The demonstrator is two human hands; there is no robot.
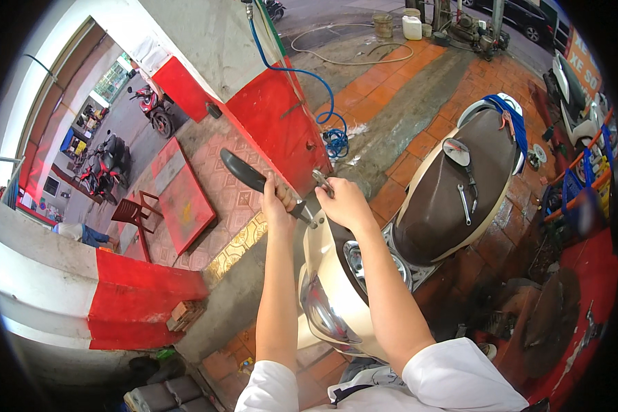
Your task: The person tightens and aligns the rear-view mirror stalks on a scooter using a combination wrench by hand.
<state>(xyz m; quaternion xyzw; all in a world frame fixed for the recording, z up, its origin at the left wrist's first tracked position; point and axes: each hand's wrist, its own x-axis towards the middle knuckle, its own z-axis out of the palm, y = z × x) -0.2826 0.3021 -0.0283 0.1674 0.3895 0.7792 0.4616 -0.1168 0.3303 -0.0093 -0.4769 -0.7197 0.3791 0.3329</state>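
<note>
A cream scooter [326, 250] stands in front of me, its lamp lens toward me and its brown seat [436, 206] further back to the right. My left hand [276, 200] is closed around the lower end of a side mirror [242, 170], its black back turned up, beside the scooter's handlebar. Close by on the right, my right hand [349, 206] is closed with a small metal piece [321, 182] sticking out of its fingers; most of that piece is hidden. On the seat lie another mirror [458, 151] and a combination wrench [464, 204].
A blue cloth [515, 123] hangs over the seat's far end. A red-and-grey wall [278, 113] stands ahead, with a blue coiled hose [334, 143] beside it. To the left are a red panel [185, 206] and a brown chair [132, 211]. Crates [573, 185] stand at right.
</note>
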